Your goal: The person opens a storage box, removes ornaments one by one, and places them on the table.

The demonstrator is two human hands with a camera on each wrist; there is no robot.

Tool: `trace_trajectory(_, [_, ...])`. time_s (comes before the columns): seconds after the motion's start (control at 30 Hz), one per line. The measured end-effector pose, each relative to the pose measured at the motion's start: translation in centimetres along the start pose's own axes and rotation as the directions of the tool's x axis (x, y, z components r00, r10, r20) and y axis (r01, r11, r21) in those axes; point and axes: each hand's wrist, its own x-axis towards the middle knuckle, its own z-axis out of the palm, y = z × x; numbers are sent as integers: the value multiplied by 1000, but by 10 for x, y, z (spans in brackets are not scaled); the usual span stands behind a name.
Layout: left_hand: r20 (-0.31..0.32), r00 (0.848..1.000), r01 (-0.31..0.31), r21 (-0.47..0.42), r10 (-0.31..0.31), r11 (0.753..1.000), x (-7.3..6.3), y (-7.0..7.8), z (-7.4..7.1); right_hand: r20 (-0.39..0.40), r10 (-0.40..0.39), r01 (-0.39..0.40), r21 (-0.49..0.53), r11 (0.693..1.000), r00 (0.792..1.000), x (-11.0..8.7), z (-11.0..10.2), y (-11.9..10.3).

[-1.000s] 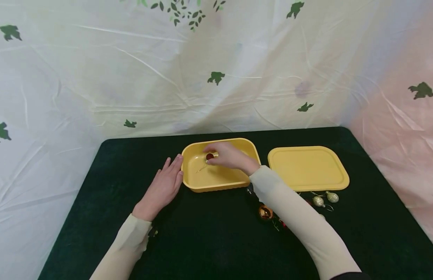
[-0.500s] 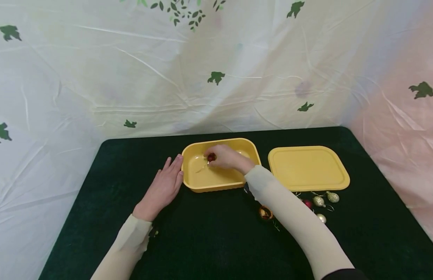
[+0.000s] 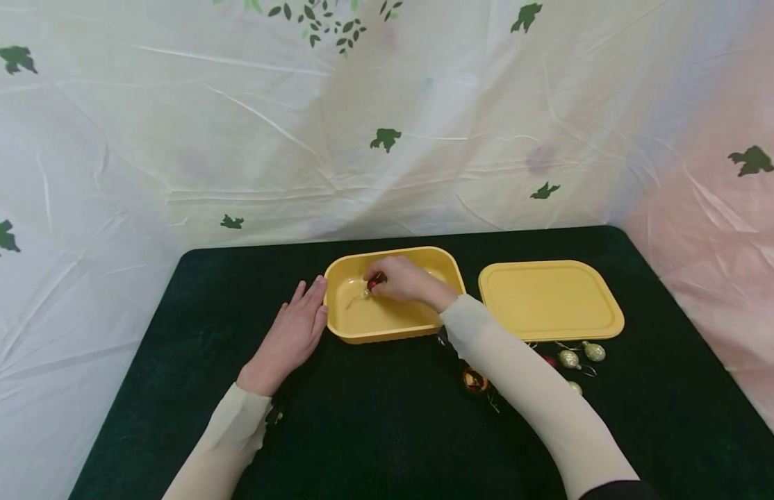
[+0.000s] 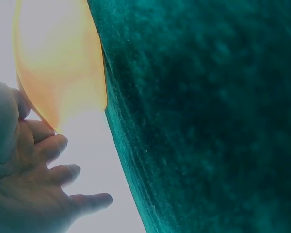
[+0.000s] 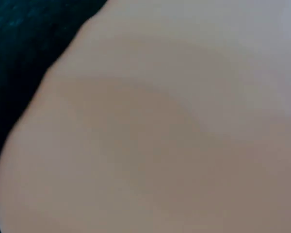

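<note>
A yellow rectangular container [image 3: 399, 321] lies on the dark green table, its inside facing up. My left hand [image 3: 291, 330] rests against its left wall, fingers extended; the left wrist view shows the same hand [image 4: 36, 179] touching the yellow wall with fingers spread. Over the container's inside, my right hand [image 3: 406, 279] pinches a small red bauble [image 3: 374, 282] between thumb and fingers. A thin gold hanging loop [image 3: 357, 298] trails from the bauble toward the container floor. Only blurred skin fills most of the right wrist view, so the bauble is hidden there.
A yellow lid [image 3: 552, 300] lies to the container's right. Below it are gold glitter baubles [image 3: 569, 359], a red one [image 3: 550, 362] and a pale one, partly behind the right sleeve. A copper bauble [image 3: 474, 380] lies left of that sleeve. A patterned cloth [image 3: 387, 90] hangs behind.
The red bauble has turned between my right fingers, its loop now pointing down and left. The right forearm has shifted slightly left. My left hand has stayed in place.
</note>
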Motion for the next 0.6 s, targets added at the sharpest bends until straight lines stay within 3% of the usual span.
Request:
trace_trajectory(0.37, [-9,1000,-16,28,16,999,-2,0,1,-44,-107,107,0,994,993,-34,-28,-10])
trace_trajectory(0.6, [-2,1000,-20,35,20,999,-1,0,1,-109,-136,137,6,991,985,-67,-45,-12])
